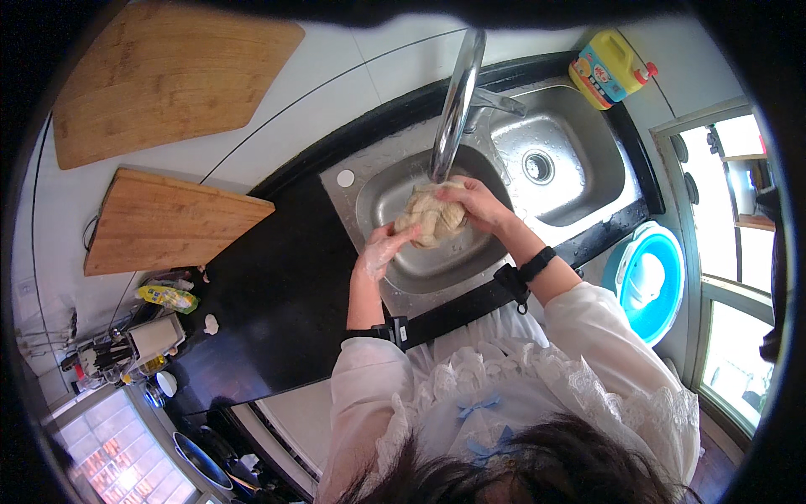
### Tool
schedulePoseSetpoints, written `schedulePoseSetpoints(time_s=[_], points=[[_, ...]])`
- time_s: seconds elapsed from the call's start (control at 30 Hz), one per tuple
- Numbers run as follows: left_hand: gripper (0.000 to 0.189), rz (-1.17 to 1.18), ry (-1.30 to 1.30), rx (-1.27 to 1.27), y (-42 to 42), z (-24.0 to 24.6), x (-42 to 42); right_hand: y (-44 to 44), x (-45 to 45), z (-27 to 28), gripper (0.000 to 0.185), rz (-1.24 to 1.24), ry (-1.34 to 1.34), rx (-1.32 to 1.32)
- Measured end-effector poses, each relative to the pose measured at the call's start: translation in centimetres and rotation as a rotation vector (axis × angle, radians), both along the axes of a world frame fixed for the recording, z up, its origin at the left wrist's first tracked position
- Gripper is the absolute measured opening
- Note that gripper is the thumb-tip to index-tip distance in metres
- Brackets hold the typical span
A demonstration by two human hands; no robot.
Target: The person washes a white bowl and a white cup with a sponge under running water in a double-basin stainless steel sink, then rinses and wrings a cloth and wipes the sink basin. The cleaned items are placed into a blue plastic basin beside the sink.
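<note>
A wet, crumpled beige cloth is held over the left basin of a stainless-steel double sink. My left hand grips its lower left side, thumb on top. On the upper right, my right hand pinches the same cloth between thumb and fingers. Directly above the cloth is the spout of a chrome faucet; whether water runs from it is hard to tell. The faucet's lever handle points to the right. Wet patches show on my left hand and wrist.
The right basin has a drain and water drops. A yellow detergent jug stands behind it. Two wooden cutting boards lean on the tiled wall. A blue-and-white bucket sits at right. The black countertop extends left, towards a knife block.
</note>
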State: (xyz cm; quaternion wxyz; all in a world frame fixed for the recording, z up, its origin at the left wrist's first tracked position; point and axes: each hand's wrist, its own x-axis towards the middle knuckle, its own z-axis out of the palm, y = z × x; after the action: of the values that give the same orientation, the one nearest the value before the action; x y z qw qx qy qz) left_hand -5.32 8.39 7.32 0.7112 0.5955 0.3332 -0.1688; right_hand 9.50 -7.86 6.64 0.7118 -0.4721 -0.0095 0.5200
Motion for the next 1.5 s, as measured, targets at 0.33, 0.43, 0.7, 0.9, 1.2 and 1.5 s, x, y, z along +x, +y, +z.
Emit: schedulePoseSetpoints(time_s=[0.33,0.43,0.7,0.9,1.2,1.5], points=[[0.051,0.583,-1.026,-1.161,-7.0,-7.0,1.9,2.8,-8.1,2.2,0.033,-0.005,-1.480,-0.196],[0.047,0.558,-0.843,-1.063,-7.5,-7.3,2.2,3.4,-7.3,2.0,0.024,0.050,-1.524,-0.316],[0.030,0.276,-0.702,-0.398,-5.8,-7.4,2.1,3.6,-6.4,1.9,0.016,0.013,-1.514,-0.268],[0.039,0.589,-0.358,-0.964,-6.9,-7.4,2.0,3.8,-5.9,1.8,0.018,-0.053,-1.434,-0.569],[0.049,0.550,-0.264,-0.837,-6.2,-2.8,2.9,1.9,-3.9,-1.3,0.040,-0.025,-1.148,-0.753],[0.054,0.653,-0.392,-0.569,-2.0,-4.7,1.5,-2.9,0.4,-2.1,0.055,0.445,-0.486,-0.285]])
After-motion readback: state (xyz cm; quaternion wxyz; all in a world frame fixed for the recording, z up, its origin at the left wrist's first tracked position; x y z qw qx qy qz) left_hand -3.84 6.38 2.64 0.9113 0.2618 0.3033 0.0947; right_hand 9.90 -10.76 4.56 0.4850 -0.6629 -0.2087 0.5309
